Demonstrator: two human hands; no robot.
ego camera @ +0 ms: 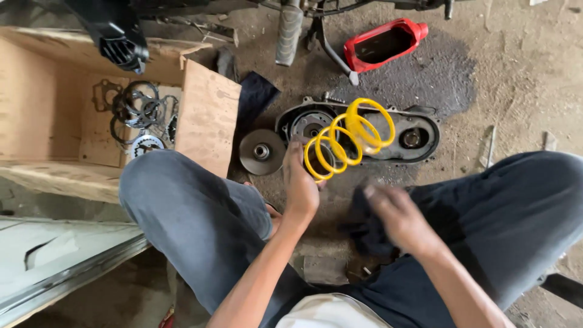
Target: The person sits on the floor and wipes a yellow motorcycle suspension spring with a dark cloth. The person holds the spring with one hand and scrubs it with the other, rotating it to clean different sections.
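Observation:
My left hand grips the near end of a yellow coil spring and holds it up over a dark engine cover lying on the ground. My right hand is blurred and closed on a dark rag just above my right thigh. A round grey pulley disc lies on the ground left of the spring. I sit low with both knees spread, in dark grey trousers.
A cardboard box at the left holds rings, gaskets and a toothed disc. A red cut-open container lies at the back on an oil-stained patch. A motorcycle stand and tyre are at the top. A pale panel lies lower left.

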